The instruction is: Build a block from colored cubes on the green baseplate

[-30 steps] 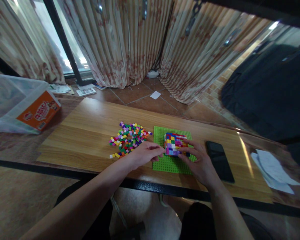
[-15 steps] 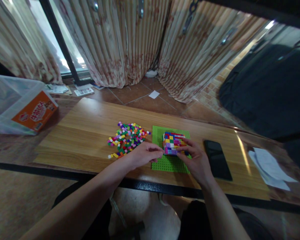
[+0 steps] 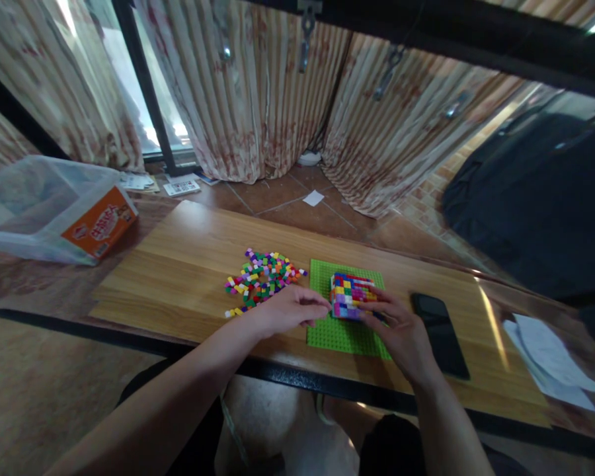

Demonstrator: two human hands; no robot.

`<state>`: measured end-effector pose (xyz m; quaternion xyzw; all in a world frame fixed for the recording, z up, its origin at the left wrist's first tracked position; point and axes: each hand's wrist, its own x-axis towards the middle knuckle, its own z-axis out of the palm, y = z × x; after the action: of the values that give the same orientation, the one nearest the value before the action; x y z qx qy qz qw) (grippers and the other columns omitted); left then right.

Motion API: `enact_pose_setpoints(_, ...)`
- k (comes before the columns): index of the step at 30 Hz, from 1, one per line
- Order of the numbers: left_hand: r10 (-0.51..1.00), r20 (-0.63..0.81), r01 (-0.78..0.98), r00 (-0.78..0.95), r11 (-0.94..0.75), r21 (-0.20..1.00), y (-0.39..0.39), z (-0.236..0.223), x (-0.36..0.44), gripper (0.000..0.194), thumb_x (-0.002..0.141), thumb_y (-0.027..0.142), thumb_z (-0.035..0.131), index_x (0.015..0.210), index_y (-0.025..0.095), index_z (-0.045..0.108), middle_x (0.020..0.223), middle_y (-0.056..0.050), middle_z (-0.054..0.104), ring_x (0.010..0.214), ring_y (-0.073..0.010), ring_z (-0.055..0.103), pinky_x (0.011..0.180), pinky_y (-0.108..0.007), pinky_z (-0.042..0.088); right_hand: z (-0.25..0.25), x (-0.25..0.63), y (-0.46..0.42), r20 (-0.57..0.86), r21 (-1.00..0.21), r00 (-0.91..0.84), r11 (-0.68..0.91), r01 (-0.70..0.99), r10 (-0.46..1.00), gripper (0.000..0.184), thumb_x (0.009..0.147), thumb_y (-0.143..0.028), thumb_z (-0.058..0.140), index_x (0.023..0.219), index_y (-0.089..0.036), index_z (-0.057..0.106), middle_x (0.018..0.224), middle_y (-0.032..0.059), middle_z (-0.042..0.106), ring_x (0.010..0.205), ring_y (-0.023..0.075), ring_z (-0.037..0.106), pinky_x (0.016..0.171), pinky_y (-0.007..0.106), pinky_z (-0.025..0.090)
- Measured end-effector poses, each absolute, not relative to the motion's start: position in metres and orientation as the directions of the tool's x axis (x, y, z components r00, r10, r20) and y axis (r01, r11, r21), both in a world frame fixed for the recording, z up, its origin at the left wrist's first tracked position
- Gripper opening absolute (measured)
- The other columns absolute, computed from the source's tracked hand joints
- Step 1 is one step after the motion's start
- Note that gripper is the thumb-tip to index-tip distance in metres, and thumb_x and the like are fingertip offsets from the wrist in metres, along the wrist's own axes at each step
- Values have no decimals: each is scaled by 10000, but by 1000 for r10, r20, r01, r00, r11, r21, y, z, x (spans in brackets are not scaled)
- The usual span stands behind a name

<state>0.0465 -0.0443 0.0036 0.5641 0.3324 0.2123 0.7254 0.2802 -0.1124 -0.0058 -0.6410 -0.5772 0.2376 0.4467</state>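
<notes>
A block of many-coloured toy bricks (image 3: 348,294) stands on a green studded baseplate (image 3: 327,334). My right hand (image 3: 396,327) rests against the right side of the block, its fingers curved around that edge. Beside the block's left side is my left hand (image 3: 297,309), thumb and fingers drawn together in a pinch over the plate's left edge. Whatever may be between those fingertips is too small to make out. Loose coloured bricks (image 3: 262,272) lie in a scattered heap just beyond my left hand, which hides the nearest ones.
A black phone (image 3: 440,334) lies right of the baseplate on the wooden board (image 3: 178,264). White papers (image 3: 550,357) are at the far right. A clear plastic bin (image 3: 54,218) with an orange label stands at the left. The table's dark front edge (image 3: 287,375) runs nearest me.
The whole view has shifted, so the scene sits slightly lower and further right. Both hands keep nearly the same places at the brick block, the left still pinched.
</notes>
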Motion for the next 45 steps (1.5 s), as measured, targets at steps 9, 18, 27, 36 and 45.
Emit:
enact_pose_setpoints(9, 917, -179, -215, 356, 267, 939, -12, 20, 8, 278, 706, 346, 745, 873, 126, 720, 722, -19, 647, 545, -47, 478, 514, -186, 351, 6, 263, -105, 401, -886, 602, 126, 447, 691, 216, 724, -346, 739, 849, -170, 729, 812, 62, 725, 736, 199, 674, 709, 375, 568)
enact_pose_setpoints(18, 973, -169, -287, 160, 210, 935, -1, 20, -8, 182, 728, 291, 723, 803, 126, 701, 674, 2, 618, 501, -39, 469, 497, -178, 374, -1, 186, -105, 375, -655, -105, 344, 673, 921, 117, 871, -263, 579, 871, -231, 692, 886, 34, 709, 833, 181, 654, 772, 348, 527)
enact_pose_setpoints(27, 970, -200, -309, 141, 235, 922, 1, 25, -18, 106, 768, 223, 678, 782, 119, 693, 681, 1, 627, 510, -33, 471, 508, -166, 360, -17, 150, -104, 365, -590, -243, 425, 686, 899, 161, 893, -222, 545, 949, -245, 694, 985, 49, 686, 909, 182, 633, 814, 341, 533)
enact_pose_setpoints(36, 989, -122, -179, 85, 135, 974, 5, 23, -29, 132, 809, 228, 605, 786, 122, 680, 661, 6, 603, 513, -44, 469, 514, -176, 361, -32, 118, -103, 445, -448, -418, 600, 662, 792, 202, 886, -192, 554, 1023, -247, 691, 1050, 78, 635, 976, 206, 590, 826, 369, 521)
enact_pose_setpoints(45, 946, 6, 645, 324, -225, 731, 13, 8, -63, 169, 739, 138, 576, 770, 160, 741, 689, -6, 687, 656, -125, 590, 607, -213, 429, -36, 130, -95, 459, -400, -358, 549, 734, 813, 198, 894, -150, 520, 954, -214, 698, 1006, 71, 651, 929, 203, 568, 816, 360, 492)
